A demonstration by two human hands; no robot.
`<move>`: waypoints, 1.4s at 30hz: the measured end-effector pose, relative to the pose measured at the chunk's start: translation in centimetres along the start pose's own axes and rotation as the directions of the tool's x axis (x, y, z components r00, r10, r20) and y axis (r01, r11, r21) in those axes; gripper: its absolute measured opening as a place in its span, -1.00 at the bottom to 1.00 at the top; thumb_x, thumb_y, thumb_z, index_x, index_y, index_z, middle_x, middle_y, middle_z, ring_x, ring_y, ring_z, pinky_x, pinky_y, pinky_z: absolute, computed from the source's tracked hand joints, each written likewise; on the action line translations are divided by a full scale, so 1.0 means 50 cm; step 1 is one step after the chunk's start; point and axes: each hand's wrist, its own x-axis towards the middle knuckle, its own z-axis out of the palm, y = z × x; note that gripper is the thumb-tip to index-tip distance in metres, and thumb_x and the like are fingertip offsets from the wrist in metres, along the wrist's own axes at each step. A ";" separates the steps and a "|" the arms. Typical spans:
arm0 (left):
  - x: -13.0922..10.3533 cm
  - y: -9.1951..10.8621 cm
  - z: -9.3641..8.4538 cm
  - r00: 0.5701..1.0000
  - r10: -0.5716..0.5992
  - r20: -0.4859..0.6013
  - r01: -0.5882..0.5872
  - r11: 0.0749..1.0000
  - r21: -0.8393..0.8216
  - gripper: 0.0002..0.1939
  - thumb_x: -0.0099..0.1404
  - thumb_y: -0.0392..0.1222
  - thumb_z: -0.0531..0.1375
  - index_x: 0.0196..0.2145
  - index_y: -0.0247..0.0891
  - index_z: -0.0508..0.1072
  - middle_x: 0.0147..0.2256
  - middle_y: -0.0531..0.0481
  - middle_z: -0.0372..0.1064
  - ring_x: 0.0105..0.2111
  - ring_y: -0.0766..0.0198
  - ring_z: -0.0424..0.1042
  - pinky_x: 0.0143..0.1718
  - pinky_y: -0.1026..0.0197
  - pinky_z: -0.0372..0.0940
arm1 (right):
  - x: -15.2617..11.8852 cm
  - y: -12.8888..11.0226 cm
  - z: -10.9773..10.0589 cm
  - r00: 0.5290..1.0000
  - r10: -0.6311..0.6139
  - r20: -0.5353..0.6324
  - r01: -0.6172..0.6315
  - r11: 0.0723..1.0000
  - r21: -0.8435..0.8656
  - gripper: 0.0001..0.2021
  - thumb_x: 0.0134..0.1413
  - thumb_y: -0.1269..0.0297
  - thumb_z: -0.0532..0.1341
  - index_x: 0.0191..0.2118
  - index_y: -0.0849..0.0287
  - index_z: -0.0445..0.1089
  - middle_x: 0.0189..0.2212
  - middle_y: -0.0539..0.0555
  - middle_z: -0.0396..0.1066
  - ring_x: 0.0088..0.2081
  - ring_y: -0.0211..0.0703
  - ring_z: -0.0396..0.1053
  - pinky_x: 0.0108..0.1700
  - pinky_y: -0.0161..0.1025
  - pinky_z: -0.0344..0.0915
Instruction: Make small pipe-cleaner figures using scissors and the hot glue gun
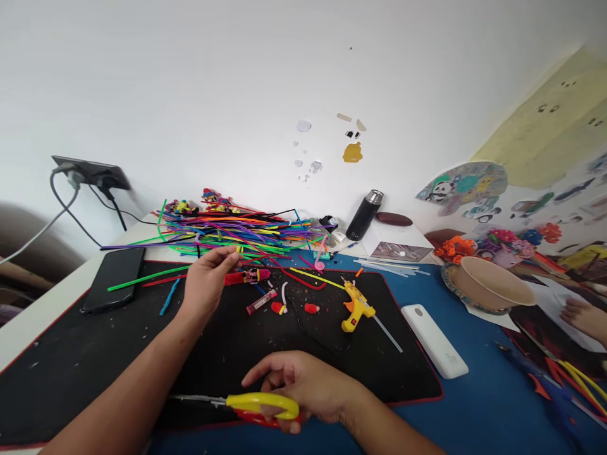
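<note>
My left hand is pinched at the fingertips around a short yellow pipe cleaner piece, just in front of the heap of coloured pipe cleaners. Low over the front of the black mat, my right hand grips yellow-and-red scissors by the handles, blades pointing left. Small red pieces lie on the mat between the hands and the pile. Beside them are a curved white piece and a small pink-red tube. Near my left hand lies a red figure.
A yellow glue gun with a glue stick rests on the mat's right side, near a white power bank. A phone lies left. A black flask and a beige bowl stand behind. Another person's hand is far right.
</note>
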 end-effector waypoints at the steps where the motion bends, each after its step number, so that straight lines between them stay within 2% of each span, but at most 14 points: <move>1: 0.004 0.003 -0.002 1.000 0.001 -0.018 -0.002 1.000 -0.014 -0.55 -0.10 0.06 0.57 -0.31 -0.23 0.65 -0.39 0.02 0.56 -0.45 0.29 0.45 -0.36 0.24 0.39 | 0.000 0.002 -0.005 1.000 -0.023 -0.008 0.023 0.999 0.042 -0.51 -0.04 0.22 0.54 0.03 0.14 0.52 -0.40 -0.08 0.47 -0.68 -0.46 0.28 -0.66 -0.49 0.05; 4: 0.010 0.006 -0.007 0.999 -0.024 -0.033 0.022 0.999 -0.047 -0.53 -0.15 0.06 0.59 -0.32 -0.25 0.65 -0.41 0.03 0.54 -0.47 0.32 0.43 -0.39 0.27 0.38 | -0.012 -0.004 -0.028 0.985 -0.169 -0.028 0.171 0.962 0.211 -0.44 -0.07 0.03 0.58 -0.01 0.19 0.50 -0.45 -0.05 0.46 -0.73 -0.50 0.13 -0.69 -0.48 -0.14; 7: 0.008 -0.003 -0.005 0.997 -0.069 0.014 0.070 0.996 -0.051 -0.53 -0.15 0.04 0.60 -0.31 -0.25 0.66 -0.41 0.04 0.55 -0.44 0.32 0.46 -0.36 0.27 0.39 | -0.030 -0.019 -0.046 0.892 -0.441 -0.102 0.450 0.838 0.308 -0.35 0.00 -0.22 0.49 0.04 0.19 0.49 -0.39 -0.03 0.42 -0.71 -0.55 0.06 -0.68 -0.46 -0.16; 9: 0.004 -0.011 -0.002 0.996 -0.078 0.035 0.080 0.996 -0.047 -0.53 -0.14 0.03 0.60 -0.30 -0.25 0.67 -0.39 0.03 0.57 -0.43 0.31 0.47 -0.32 0.26 0.40 | -0.034 -0.028 -0.050 0.835 -0.537 -0.117 0.544 0.777 0.317 -0.36 0.09 -0.25 0.42 0.08 0.16 0.48 -0.37 -0.03 0.39 -0.71 -0.55 0.07 -0.67 -0.44 -0.09; 10: 0.002 -0.015 -0.001 0.995 -0.085 0.043 0.087 0.995 -0.044 -0.52 -0.14 0.03 0.60 -0.29 -0.25 0.68 -0.38 0.03 0.57 -0.43 0.32 0.47 -0.31 0.25 0.41 | -0.032 -0.030 -0.050 0.822 -0.557 -0.119 0.564 0.765 0.311 -0.38 0.13 -0.22 0.41 0.10 0.16 0.47 -0.38 -0.04 0.38 -0.70 -0.53 0.10 -0.66 -0.44 -0.06; 14: -0.007 -0.018 0.004 0.989 -0.134 0.061 0.136 0.990 -0.044 -0.51 -0.16 0.03 0.62 -0.30 -0.25 0.69 -0.34 0.00 0.61 -0.41 0.30 0.49 -0.28 0.25 0.42 | -0.002 -0.037 -0.048 0.840 -0.524 -0.141 0.543 0.802 0.248 -0.45 0.18 -0.03 0.45 0.15 0.18 0.42 -0.42 -0.06 0.40 -0.70 -0.47 0.20 -0.66 -0.43 0.01; 16: -0.012 -0.015 0.005 0.988 -0.129 0.083 0.133 0.990 -0.044 -0.54 -0.13 0.03 0.61 -0.31 -0.24 0.68 -0.33 -0.01 0.61 -0.38 0.28 0.51 -0.28 0.25 0.42 | 0.017 -0.046 -0.050 0.838 -0.522 -0.159 0.544 0.821 0.173 -0.45 0.19 -0.01 0.44 0.15 0.19 0.39 -0.44 -0.04 0.44 -0.69 -0.41 0.27 -0.65 -0.42 0.08; 19: -0.021 -0.008 0.008 0.985 -0.086 0.151 0.090 0.996 -0.023 -0.59 -0.02 0.01 0.58 -0.26 -0.23 0.67 -0.36 0.01 0.59 -0.41 0.28 0.50 -0.33 0.25 0.40 | 0.037 -0.071 -0.056 0.810 -0.555 -0.190 0.577 0.813 0.083 -0.43 0.21 -0.12 0.39 0.12 0.20 0.38 -0.45 -0.01 0.48 -0.60 -0.27 0.44 -0.61 -0.41 0.15; 23: -0.032 0.002 0.012 0.982 -0.064 0.180 0.067 0.998 -0.011 -0.64 0.05 -0.01 0.56 -0.27 -0.23 0.64 -0.40 0.02 0.56 -0.41 0.26 0.51 -0.31 0.24 0.40 | 0.047 -0.110 -0.062 0.823 -0.529 -0.207 0.537 0.843 -0.023 -0.38 0.21 -0.23 0.34 0.13 0.18 0.36 -0.34 0.08 0.56 -0.42 -0.13 0.60 -0.44 -0.34 0.34; 28: -0.041 0.014 0.019 0.984 -0.030 0.176 0.033 0.999 -0.013 -0.68 0.11 0.00 0.52 -0.28 -0.23 0.64 -0.38 0.00 0.55 -0.41 0.26 0.49 -0.32 0.24 0.39 | 0.057 -0.131 -0.057 0.845 -0.504 -0.177 0.493 0.864 -0.107 -0.29 0.11 -0.28 0.39 0.17 0.15 0.34 -0.22 0.17 0.61 -0.32 -0.06 0.63 -0.32 -0.25 0.40; 33: -0.050 0.029 0.025 0.991 0.015 0.130 -0.022 0.998 0.050 -0.66 0.11 0.06 0.51 -0.28 -0.23 0.64 -0.33 -0.03 0.57 -0.38 0.22 0.50 -0.31 0.20 0.40 | 0.074 -0.118 -0.048 0.845 -0.510 -0.162 0.497 0.860 -0.116 -0.18 0.03 -0.41 0.34 0.19 0.16 0.36 -0.14 0.23 0.60 -0.17 0.00 0.64 -0.11 -0.13 0.47; 35: -0.054 0.032 0.027 0.990 0.023 0.139 -0.034 0.996 0.080 -0.64 0.11 0.09 0.50 -0.28 -0.22 0.64 -0.34 -0.04 0.57 -0.39 0.21 0.50 -0.33 0.20 0.40 | 0.080 -0.110 -0.045 0.852 -0.486 -0.195 0.466 0.874 -0.141 -0.17 0.01 -0.43 0.34 0.16 0.17 0.38 -0.19 0.19 0.60 -0.32 -0.08 0.63 -0.25 -0.20 0.47; 38: -0.059 0.033 0.028 0.987 0.043 0.157 -0.061 0.992 0.106 -0.65 0.14 0.10 0.49 -0.28 -0.22 0.64 -0.35 -0.04 0.56 -0.39 0.21 0.49 -0.34 0.20 0.41 | 0.085 -0.103 -0.041 0.829 -0.469 -0.306 0.432 0.883 -0.183 -0.24 0.05 -0.42 0.31 0.07 0.20 0.41 -0.36 0.07 0.54 -0.61 -0.24 0.47 -0.56 -0.35 0.30; 42: -0.065 0.031 0.029 0.978 0.058 0.198 -0.080 0.991 0.104 -0.70 0.19 0.03 0.47 -0.26 -0.22 0.61 -0.33 -0.02 0.55 -0.39 0.25 0.49 -0.32 0.22 0.41 | 0.083 -0.096 -0.036 0.794 -0.478 -0.376 0.416 0.878 -0.238 -0.32 0.08 -0.37 0.30 0.00 0.19 0.42 -0.48 -0.04 0.45 -0.67 -0.28 0.40 -0.64 -0.39 0.23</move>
